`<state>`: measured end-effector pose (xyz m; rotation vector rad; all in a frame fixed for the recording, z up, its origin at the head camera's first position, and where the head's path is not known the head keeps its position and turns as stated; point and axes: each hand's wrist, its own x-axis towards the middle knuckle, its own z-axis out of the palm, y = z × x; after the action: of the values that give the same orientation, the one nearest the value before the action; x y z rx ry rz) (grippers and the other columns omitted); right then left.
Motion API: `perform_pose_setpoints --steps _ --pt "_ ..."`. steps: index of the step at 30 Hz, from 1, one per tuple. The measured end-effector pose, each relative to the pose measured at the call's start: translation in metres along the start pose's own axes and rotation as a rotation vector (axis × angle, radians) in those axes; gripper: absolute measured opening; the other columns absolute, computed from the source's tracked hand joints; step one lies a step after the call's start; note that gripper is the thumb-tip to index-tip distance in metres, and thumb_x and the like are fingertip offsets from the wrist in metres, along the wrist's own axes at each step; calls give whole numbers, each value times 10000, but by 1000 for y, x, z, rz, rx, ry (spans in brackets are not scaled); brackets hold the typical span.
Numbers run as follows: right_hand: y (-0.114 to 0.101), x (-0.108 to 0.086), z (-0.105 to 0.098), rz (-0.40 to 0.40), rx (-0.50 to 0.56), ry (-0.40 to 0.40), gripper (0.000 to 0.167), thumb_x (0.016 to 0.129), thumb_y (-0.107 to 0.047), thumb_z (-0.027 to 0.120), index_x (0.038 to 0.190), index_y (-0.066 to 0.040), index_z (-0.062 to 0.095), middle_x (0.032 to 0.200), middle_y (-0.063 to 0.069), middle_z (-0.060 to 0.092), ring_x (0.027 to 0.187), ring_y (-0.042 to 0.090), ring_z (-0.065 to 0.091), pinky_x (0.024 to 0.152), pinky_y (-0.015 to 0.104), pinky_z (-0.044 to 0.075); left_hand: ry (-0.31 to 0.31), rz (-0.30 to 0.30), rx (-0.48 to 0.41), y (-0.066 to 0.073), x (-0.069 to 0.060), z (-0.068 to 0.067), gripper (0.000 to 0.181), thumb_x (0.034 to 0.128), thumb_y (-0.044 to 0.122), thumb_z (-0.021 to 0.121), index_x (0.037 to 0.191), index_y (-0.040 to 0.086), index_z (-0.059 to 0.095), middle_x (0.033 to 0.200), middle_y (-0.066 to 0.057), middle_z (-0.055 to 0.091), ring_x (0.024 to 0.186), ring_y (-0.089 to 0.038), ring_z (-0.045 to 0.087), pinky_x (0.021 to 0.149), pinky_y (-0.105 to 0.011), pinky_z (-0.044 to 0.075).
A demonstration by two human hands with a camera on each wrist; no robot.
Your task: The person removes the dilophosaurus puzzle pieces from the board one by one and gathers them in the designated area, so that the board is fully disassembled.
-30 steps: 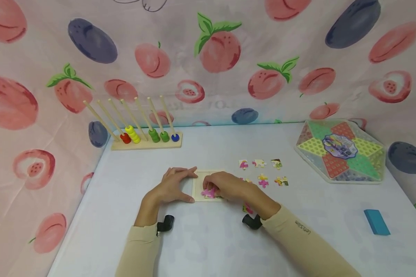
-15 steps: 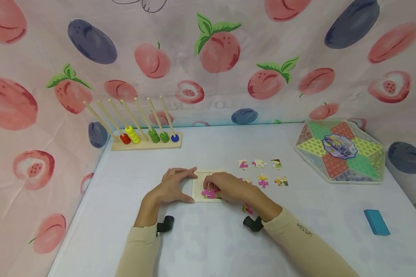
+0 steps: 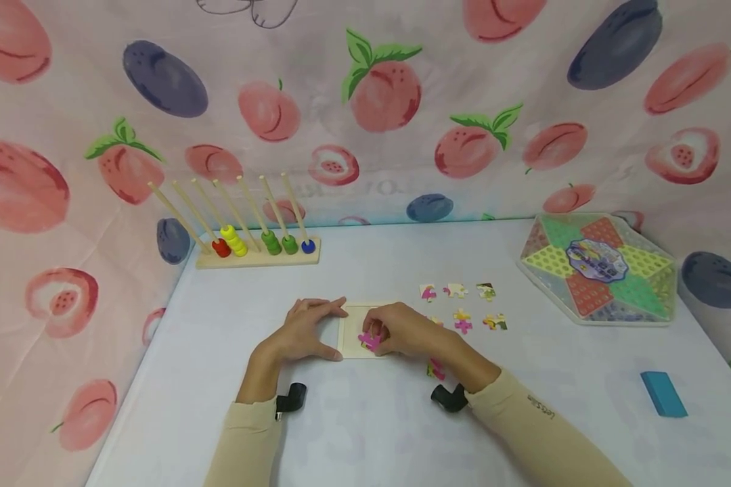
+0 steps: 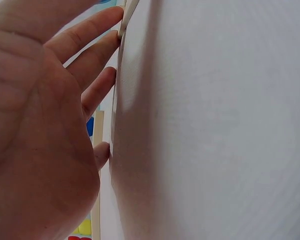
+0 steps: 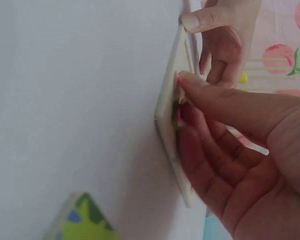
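Observation:
A small pale wooden puzzle tray point(image 3: 350, 328) lies flat on the white table. My left hand point(image 3: 306, 329) has its fingers spread, with the thumb and a fingertip at the tray's left corners; in the left wrist view the fingers point(image 4: 92, 60) look nearly straight. Over the tray, my right hand point(image 3: 405, 329) pinches a pink jigsaw piece point(image 3: 369, 341) between thumb and fingers. This piece is tilted above the tray's lower part, and in the right wrist view the fingers mostly cover it. The right hand hides the tray's right side.
Right of the tray lie several loose jigsaw pieces point(image 3: 463, 322), some partly behind the right arm. A bead abacus point(image 3: 258, 258) stands at the back left. At the back right is a clear hexagonal box point(image 3: 597, 267); a blue block point(image 3: 664, 393) lies at the right.
The pink jigsaw piece has turned and shifted slightly right in my right hand's fingers, showing more of the tray below. The left hand has stayed at the tray's edge.

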<state>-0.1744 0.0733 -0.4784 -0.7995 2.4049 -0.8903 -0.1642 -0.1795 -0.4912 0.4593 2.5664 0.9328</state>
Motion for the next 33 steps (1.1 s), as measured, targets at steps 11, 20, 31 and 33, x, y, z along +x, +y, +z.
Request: perform_pose_setpoints --steps 11,20,31,33 --pt "4 -12 -5 36 124 75 272 836 -177 848 1087 -190 742 922 -72 682 849 95 637 742 175 564 7 9 -2 -1 -5 5 714 679 305 955 1323 253 650 1620 107 442 1494 -265 325 1290 -618 -20" --pt "20 -48 -42 -44 69 180 288 863 -102 795 1146 -130 748 931 -58 725 849 68 631 711 189 560 27 15 7 0 1 1 716 670 254 961 1316 260 654 1617 117 445 1485 -247 331 1295 -602 -19" --pt "47 -111 -69 119 187 276 286 920 -82 713 1206 -66 718 1165 117 697 816 247 702 615 271 613 7 31 15 2 0 -1 719 676 269 956 1324 226 647 1630 81 432 1483 -267 341 1292 -609 -15" --pt "50 -121 -71 134 161 292 281 921 -82 704 1201 -90 726 1177 105 700 800 203 680 600 260 597 6 35 15 2 0 -2 720 678 272 955 1326 223 646 1632 77 429 1485 -271 340 1291 -613 -17"
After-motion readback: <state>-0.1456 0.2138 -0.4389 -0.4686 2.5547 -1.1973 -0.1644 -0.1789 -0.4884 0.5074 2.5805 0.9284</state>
